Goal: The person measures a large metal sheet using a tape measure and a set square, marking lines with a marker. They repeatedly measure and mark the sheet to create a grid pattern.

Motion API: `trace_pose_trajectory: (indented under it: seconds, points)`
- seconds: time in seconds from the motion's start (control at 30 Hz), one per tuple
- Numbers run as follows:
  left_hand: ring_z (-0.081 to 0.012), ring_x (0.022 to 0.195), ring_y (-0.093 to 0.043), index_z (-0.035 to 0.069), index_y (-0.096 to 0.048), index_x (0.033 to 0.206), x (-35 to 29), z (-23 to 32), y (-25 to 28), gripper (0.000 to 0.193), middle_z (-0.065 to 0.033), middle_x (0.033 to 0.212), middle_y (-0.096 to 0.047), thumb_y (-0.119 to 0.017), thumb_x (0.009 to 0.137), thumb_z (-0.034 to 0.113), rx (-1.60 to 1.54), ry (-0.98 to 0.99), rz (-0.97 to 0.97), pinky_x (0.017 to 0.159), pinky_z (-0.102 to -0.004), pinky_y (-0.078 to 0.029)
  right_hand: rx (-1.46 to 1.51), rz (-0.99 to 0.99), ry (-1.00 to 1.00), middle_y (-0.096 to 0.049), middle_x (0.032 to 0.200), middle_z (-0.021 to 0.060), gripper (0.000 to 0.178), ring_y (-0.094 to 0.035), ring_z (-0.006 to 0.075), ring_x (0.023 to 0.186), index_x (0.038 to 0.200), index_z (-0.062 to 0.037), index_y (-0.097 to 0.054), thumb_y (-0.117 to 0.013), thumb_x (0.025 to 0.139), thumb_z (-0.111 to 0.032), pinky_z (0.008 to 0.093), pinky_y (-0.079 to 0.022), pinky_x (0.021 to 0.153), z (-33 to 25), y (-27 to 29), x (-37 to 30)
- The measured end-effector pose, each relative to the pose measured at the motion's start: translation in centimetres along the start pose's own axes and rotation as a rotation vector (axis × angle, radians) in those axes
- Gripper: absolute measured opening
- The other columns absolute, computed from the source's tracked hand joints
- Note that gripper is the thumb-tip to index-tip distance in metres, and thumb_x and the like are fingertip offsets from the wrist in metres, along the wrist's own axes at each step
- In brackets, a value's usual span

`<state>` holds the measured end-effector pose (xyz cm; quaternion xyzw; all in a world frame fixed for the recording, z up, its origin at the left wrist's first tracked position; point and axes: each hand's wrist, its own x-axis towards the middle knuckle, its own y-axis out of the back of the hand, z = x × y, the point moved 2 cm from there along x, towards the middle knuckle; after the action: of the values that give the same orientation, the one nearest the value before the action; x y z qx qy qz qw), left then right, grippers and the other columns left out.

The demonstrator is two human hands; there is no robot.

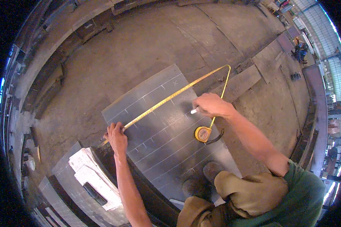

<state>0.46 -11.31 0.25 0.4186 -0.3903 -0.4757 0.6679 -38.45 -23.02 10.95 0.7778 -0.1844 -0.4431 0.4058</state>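
A dark steel plate (166, 125) lies in front of me, marked with several thin white lines and short ticks. My left hand (116, 138) is closed on the yellow tape blade (166, 99) near its end, at the plate's left edge. From there the blade runs up and right across the plate, bends over beyond the far edge and comes back to the tape measure case (202, 134), which rests on the plate with a black wrist strap. Just above the plate, my right hand (213, 104) grips a short white stick of chalk (194, 111), its tip pointing left.
My boots (213, 172) stand on the near part of the plate. White papers (91, 172) with a black object (94, 193) on them lie at lower left, on other metal plates. More flat plates (242, 85) lie on the brown floor (140, 49). A person (300, 51) is far off at right.
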Motion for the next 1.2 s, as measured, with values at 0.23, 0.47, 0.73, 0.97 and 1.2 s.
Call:
trace_pose_trajectory:
  seconds: [0.23,0.47,0.73,0.97,1.2]
  points:
    - [-0.0318,0.107,-0.057,0.013,-0.063,0.096,-0.9,-0.4,0.2,0.010,-0.0049,0.100,-0.062,-0.067,0.088,0.009,0.051,0.109,0.016,0.090,-0.0579,-0.041,0.206,0.165,-0.019,-0.052,0.128,0.0320,0.050,-0.062,0.0501,0.106,0.137,-0.0037,-0.044,-0.065,0.094,-0.021,0.0532,-0.054,0.090,1.0,-8.9,-4.1]
    - [-0.0341,0.105,-0.060,0.010,-0.061,0.100,-4.6,0.9,1.7,0.011,-0.0070,0.101,-0.066,-0.064,0.090,0.009,-0.067,0.137,-0.031,0.089,-0.0590,-0.041,0.120,0.307,0.050,-0.044,0.129,0.0242,0.088,-0.063,0.0433,0.101,0.147,-0.0119,-0.041,-0.087,0.074,-0.030,0.0502,-0.055,0.089,-0.6,-14.4,-9.0]
    - [-0.0341,0.107,-0.061,0.012,-0.064,0.104,-17.2,1.9,4.2,0.013,-0.0075,0.102,-0.068,-0.066,0.092,0.013,-0.254,0.243,0.007,0.100,-0.0619,-0.037,0.041,0.305,0.024,-0.054,0.121,0.0201,0.086,-0.066,0.0395,0.099,0.144,-0.0136,-0.044,-0.083,0.075,-0.047,0.0486,-0.057,0.078,-3.6,-13.7,-11.9]
    - [-0.0318,0.115,-0.061,0.016,-0.072,0.107,-28.9,9.0,1.0,0.019,-0.0063,0.109,-0.069,-0.067,0.090,0.020,-0.381,0.306,-0.081,0.107,-0.0680,-0.031,-0.074,0.202,-0.019,-0.055,0.125,0.0225,0.092,-0.069,0.0398,0.093,0.141,-0.0082,-0.043,-0.075,0.077,-0.066,0.0493,-0.058,0.075,-4.5,-18.2,-17.6]
    - [-0.0287,0.103,-0.061,0.016,-0.073,0.100,-31.6,13.5,5.0,0.014,-0.0028,0.098,-0.066,-0.064,0.094,0.024,-0.145,0.356,0.045,0.087,-0.0505,-0.038,-0.108,0.237,0.202,-0.054,0.127,0.0250,0.089,-0.071,0.0392,0.090,0.137,-0.0080,-0.050,-0.075,0.076,-0.068,0.0493,-0.059,0.071,-4.5,-20.8,-17.4]
